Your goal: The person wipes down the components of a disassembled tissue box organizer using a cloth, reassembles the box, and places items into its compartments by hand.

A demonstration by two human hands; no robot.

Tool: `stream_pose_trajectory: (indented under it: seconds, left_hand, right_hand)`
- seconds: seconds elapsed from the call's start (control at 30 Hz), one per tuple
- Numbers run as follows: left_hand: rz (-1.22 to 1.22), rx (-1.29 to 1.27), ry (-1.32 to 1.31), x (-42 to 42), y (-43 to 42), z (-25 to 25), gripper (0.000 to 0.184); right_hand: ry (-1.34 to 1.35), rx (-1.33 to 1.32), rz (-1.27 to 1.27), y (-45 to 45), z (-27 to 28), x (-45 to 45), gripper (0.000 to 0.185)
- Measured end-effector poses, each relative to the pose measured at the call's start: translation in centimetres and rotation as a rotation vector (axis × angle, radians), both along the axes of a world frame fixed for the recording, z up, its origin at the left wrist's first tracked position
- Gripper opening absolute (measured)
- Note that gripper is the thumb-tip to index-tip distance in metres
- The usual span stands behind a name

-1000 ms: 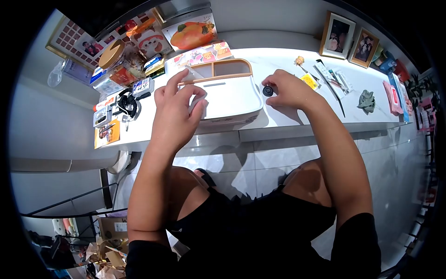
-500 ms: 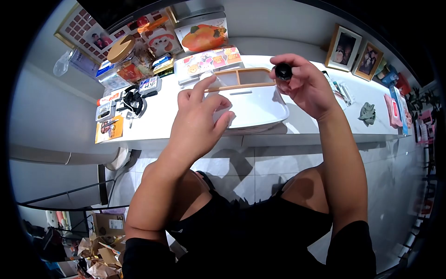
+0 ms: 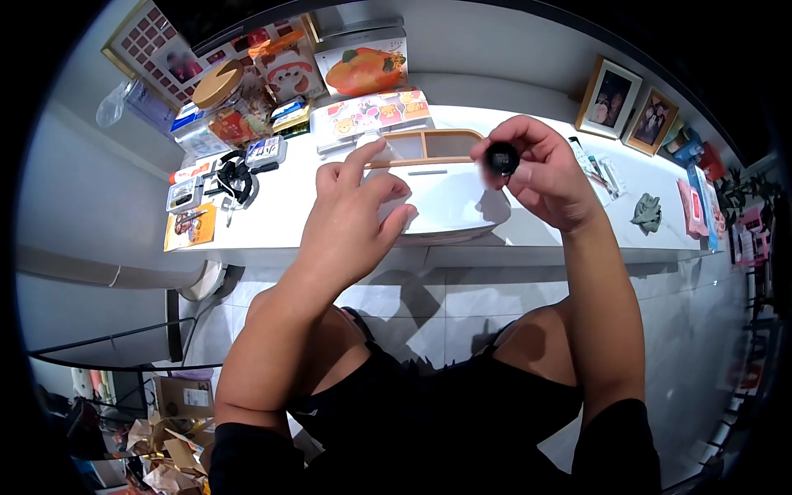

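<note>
Between the thumb and fingers of my right hand (image 3: pixel 540 173) is a small round black object (image 3: pixel 501 158), held up over the right end of a white box (image 3: pixel 450 198). The box has a wood-rimmed divided tray (image 3: pixel 450 145) along its back and a small grey slot on its white top. My left hand (image 3: pixel 355 206) hovers at the box's left side, its fingers apart and bent, with nothing seen in it. Behind the box lies a flat case with cartoon bear stickers (image 3: pixel 371 115).
On the left stand a jar with a wooden lid (image 3: pixel 218 85), a black strap bundle (image 3: pixel 235 180) and an orange card (image 3: pixel 190 228). To the right are a grey-green cloth (image 3: pixel 648 214), picture frames (image 3: pixel 609 97) and a pink packet (image 3: pixel 691 208).
My right hand has lifted the black object from beside the box and turned it, then lowered it slightly. The view has shifted; my left hand keeps its open pose by the box.
</note>
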State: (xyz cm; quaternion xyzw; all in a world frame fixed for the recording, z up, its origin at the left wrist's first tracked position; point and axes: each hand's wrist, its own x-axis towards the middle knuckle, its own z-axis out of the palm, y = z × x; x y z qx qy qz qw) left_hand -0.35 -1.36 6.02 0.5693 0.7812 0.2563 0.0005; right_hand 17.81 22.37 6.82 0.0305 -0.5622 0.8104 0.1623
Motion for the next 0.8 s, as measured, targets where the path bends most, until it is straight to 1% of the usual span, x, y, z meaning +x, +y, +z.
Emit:
stream_pose_trajectory:
  seconds: [0.07, 0.13, 0.2, 0.3, 0.37, 0.5, 0.8]
  left_hand:
    - [-0.011, 0.016, 0.035, -0.02, 0.02, -0.14, 0.023]
    - [-0.016, 0.028, 0.022, -0.1, 0.05, -0.23, 0.024]
    - [-0.019, 0.034, 0.011, -0.2, -0.01, -0.26, 0.024]
    - [-0.029, 0.034, 0.031, -0.19, -0.04, -0.14, 0.025]
    - [-0.01, -0.015, -0.002, -0.19, -0.04, -0.03, 0.025]
    - [-0.01, -0.02, -0.015, -0.17, -0.09, 0.04, 0.026]
    - [0.002, -0.055, -0.042, -0.09, -0.01, 0.36, 0.026]
  right_hand:
    - [0.041, 0.074, -0.025, -0.48, 0.02, -0.08, 0.041]
    - [0.055, 0.075, -0.012, -0.9, 0.2, -0.33, 0.04]
    - [0.087, 0.062, -0.062, -1.21, 0.06, -0.54, 0.04]
    - [0.069, 0.028, -0.048, -0.89, -0.16, -0.46, 0.041]
    - [0.064, 0.024, -0.037, -0.72, -0.23, -0.45, 0.041]
    - [0.058, 0.006, -0.038, -0.91, -0.22, -0.45, 0.04]
    - [0.034, 0.022, -0.045, -1.13, -0.08, -0.57, 0.039]
